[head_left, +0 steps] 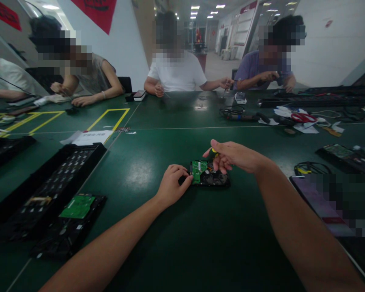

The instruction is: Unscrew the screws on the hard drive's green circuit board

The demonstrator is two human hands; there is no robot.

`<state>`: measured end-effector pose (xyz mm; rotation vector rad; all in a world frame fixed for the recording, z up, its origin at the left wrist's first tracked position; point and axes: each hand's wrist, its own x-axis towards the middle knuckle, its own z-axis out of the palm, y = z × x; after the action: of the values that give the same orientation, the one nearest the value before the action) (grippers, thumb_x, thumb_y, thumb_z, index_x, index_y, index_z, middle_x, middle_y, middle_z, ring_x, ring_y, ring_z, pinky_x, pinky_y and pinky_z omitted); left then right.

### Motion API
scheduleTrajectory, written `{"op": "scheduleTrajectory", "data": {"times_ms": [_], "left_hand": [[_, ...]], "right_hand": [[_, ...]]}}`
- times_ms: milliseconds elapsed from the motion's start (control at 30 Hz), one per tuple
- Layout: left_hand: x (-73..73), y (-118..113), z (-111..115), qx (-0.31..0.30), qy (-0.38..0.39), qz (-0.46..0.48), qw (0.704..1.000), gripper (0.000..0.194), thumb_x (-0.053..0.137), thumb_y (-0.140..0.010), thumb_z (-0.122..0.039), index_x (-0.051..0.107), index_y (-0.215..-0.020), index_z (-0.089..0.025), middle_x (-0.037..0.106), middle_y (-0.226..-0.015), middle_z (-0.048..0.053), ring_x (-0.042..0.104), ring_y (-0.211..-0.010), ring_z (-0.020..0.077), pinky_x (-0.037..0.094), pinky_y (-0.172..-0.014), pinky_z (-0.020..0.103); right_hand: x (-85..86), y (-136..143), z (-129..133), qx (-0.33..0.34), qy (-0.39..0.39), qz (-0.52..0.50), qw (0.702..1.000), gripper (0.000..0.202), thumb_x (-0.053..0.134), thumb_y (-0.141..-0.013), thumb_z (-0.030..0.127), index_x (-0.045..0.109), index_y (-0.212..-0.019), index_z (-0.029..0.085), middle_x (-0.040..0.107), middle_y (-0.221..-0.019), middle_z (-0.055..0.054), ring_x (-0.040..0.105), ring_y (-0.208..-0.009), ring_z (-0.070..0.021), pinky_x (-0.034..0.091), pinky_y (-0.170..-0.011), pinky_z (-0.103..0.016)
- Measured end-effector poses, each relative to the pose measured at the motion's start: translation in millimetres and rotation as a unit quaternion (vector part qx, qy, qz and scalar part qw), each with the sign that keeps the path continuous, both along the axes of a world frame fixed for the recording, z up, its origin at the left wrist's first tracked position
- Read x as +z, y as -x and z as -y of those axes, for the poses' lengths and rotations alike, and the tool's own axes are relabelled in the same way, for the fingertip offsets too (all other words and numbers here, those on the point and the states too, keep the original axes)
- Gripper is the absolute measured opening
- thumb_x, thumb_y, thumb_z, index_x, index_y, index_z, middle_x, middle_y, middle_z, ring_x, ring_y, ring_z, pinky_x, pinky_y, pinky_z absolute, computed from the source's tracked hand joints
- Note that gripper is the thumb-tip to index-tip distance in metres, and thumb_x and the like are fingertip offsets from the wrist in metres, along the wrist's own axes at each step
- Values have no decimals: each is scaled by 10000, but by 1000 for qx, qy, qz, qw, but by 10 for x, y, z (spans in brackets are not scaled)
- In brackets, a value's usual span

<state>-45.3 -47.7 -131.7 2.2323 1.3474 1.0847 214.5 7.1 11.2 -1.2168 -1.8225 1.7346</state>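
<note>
Your left hand (172, 183) is pinching the left edge of the hard drive (209, 173) near the bench (182, 251) middle. Your right hand (231, 156) is gripping a screwdriver (213, 153) over its green board (198, 170). The drive is looking stiff and rather heavy, its board fragile, so hold the metal sides.

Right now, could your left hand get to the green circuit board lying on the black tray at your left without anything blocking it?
Probably yes. The left hand rests against the hard drive, and only bare table lies between it and the green circuit board on the black tray. Whether the arm stretches that far is uncertain.
</note>
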Motion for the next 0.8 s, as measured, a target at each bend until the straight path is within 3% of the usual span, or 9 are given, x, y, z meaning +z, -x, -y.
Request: {"op": "scheduleTrajectory", "data": {"times_ms": [233, 400, 567, 800], "left_hand": [[-9, 3, -5, -1, 0, -1, 1000, 118, 700, -1000, -317, 726, -923, -231, 732, -1072, 74, 641, -1121, 273, 527, -1025, 505], [-24, 7, -6, 1, 1, 3, 1000, 129, 696, -1004, -317, 721, -917, -226, 730, -1078, 71, 637, -1127, 264, 524, -1032, 493], [-12, 5, -2, 0, -1, 2, 1000, 130, 693, -1006, -321, 725, -919, -228, 732, -1077, 69, 639, -1124, 264, 527, -1028, 490], [4, 3, 6, 2, 7, 1, 1000, 125, 695, -1002, -312, 729, -920, -224, 728, -1079, 73, 635, -1129, 266, 533, -1022, 484]], "right_hand": [[48, -140, -27, -15, -48, 35, 998, 610, 675, -879, 799, 601, -929, 196, 792, -829, -104, 664, -576, -135, 431, -447, -214], [76, -143, -46, -66, -93, 72, 991, 541, 615, -969, 725, 634, -880, 191, 782, -842, -98, 671, -617, -139, 464, -487, -227], [57, -81, -52, -100, -88, 60, 989, 484, 509, -1062, 619, 700, -1021, 176, 753, -788, -81, 652, -580, -141, 456, -484, -240], [-21, -115, -82, -79, -98, 29, 992, 674, 448, -1007, 786, 690, -919, 163, 754, -796, -105, 643, -566, -138, 454, -479, -249]]}}
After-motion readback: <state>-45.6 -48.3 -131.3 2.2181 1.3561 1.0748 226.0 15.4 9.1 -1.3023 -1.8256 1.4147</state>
